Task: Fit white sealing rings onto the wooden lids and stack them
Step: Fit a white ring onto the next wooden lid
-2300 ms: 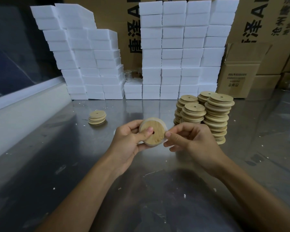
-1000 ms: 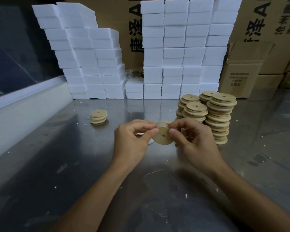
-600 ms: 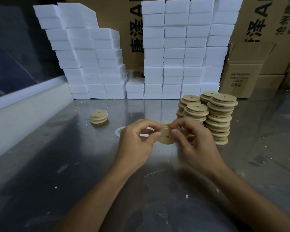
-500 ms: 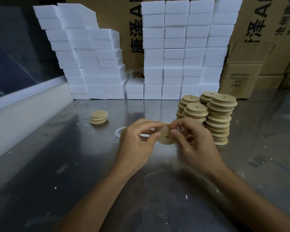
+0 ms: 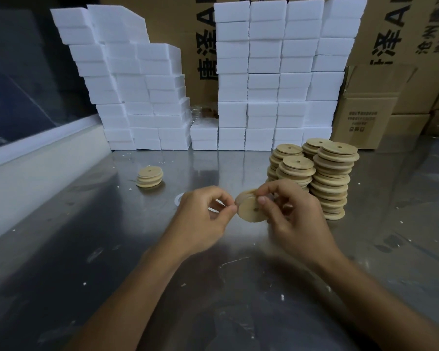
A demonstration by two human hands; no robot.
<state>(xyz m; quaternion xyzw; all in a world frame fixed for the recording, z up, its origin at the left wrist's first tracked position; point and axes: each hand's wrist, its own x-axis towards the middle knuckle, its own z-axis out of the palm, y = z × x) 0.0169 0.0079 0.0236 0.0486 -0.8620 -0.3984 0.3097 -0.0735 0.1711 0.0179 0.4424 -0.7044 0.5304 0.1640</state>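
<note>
A round wooden lid (image 5: pixel 250 209) with a small centre hole is held tilted above the metal table (image 5: pixel 86 249). My right hand (image 5: pixel 292 219) grips it by thumb and fingers at its upper right edge. My left hand (image 5: pixel 203 219) pinches at the lid's left rim; whether a ring lies under those fingertips I cannot tell. A white sealing ring (image 5: pixel 179 199) lies on the table behind my left hand, mostly hidden. Tall stacks of wooden lids (image 5: pixel 331 178) stand at the right. A short stack of lids (image 5: pixel 149 177) sits at the left.
Walls of white foam blocks (image 5: pixel 276 79) stand along the back of the table, with cardboard cartons (image 5: pixel 370 110) behind and to the right. A pale ledge (image 5: pixel 36 168) runs along the left side. Small white crumbs dot the metal surface.
The lid was turned from facing me flat to tilted, and both hands shifted a little right and lower. My left fingers have moved around to the lid's left rim.
</note>
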